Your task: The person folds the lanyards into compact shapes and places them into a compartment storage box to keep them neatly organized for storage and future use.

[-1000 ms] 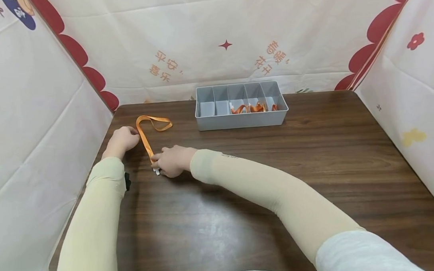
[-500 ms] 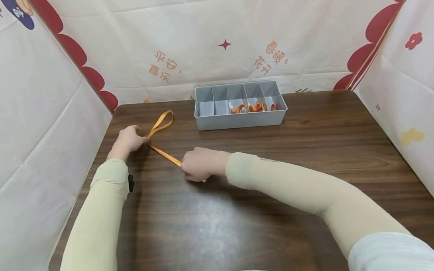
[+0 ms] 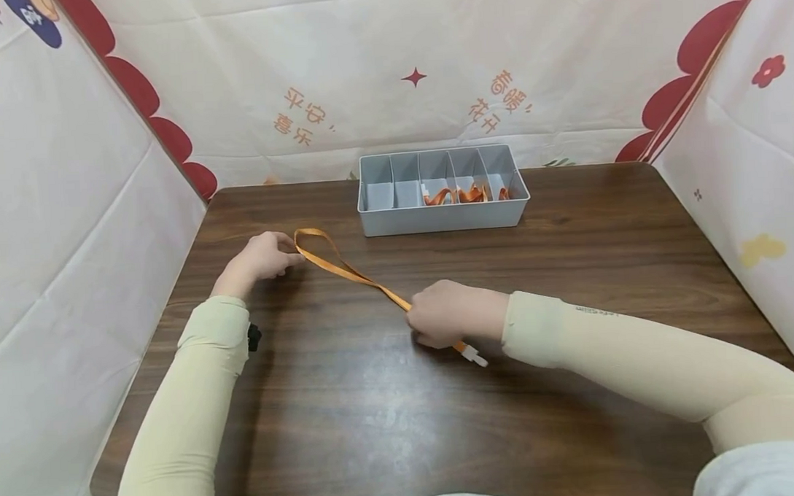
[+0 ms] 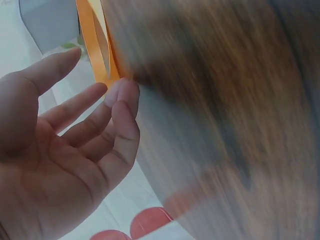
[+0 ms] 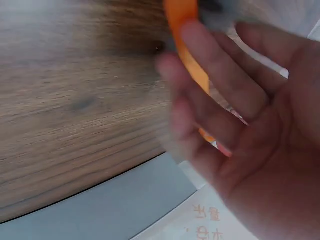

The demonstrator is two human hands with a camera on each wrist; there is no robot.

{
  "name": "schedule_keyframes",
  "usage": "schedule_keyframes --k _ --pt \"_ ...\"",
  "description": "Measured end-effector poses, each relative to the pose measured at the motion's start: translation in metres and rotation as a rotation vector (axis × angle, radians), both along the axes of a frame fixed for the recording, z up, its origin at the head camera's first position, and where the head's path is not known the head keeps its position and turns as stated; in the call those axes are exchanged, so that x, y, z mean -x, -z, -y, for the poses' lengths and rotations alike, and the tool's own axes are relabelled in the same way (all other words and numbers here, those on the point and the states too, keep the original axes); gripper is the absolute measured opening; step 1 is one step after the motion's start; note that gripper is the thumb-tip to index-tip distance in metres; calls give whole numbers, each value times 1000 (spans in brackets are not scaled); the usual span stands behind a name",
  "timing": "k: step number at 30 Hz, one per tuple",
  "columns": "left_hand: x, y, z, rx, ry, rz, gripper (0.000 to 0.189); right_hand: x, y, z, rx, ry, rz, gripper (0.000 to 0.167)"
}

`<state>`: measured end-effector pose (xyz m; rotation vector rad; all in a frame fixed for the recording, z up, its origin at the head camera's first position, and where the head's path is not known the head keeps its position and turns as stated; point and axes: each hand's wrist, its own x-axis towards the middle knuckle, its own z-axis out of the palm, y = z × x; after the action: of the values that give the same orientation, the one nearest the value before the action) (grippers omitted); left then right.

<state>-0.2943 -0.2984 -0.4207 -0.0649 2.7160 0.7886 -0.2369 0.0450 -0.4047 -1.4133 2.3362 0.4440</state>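
An orange lanyard (image 3: 345,270) lies stretched slantwise over the wooden table, with a white clip (image 3: 473,355) at its near right end. My right hand (image 3: 441,312) holds the strap just above the clip; in the right wrist view the orange strap (image 5: 182,30) runs among the loosely curled fingers, and its far stretch is partly hidden. At the lanyard's looped end is my left hand (image 3: 262,256), its fingertips touching or nearly touching the band. The left wrist view has the thumb apart from the relaxed fingers (image 4: 90,120), beside the orange loop (image 4: 97,55).
A grey divided box (image 3: 442,219) stands at the table's back edge. Several compartments on its right side hold orange lanyards (image 3: 472,194). White printed cloth (image 3: 365,74) encloses the wooden table (image 3: 351,425) at the back and both sides.
My right hand has drawn the clip end to the right and nearer, straightening the strap. The left hand has shifted right and is now at the loop's end. The box stays put.
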Motion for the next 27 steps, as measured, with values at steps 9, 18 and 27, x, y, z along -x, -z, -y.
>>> schedule_keyframes --k 9,18,27 --pt "-2 -10 -17 17 56 -7 52 9 -16 -12 -60 159 70 40" --pt "-1 -12 -24 4 74 -32 55 26 0 11 221 250 -95 37" --pt "-3 -7 -34 31 109 -66 51 20 18 18 252 247 -134 19"
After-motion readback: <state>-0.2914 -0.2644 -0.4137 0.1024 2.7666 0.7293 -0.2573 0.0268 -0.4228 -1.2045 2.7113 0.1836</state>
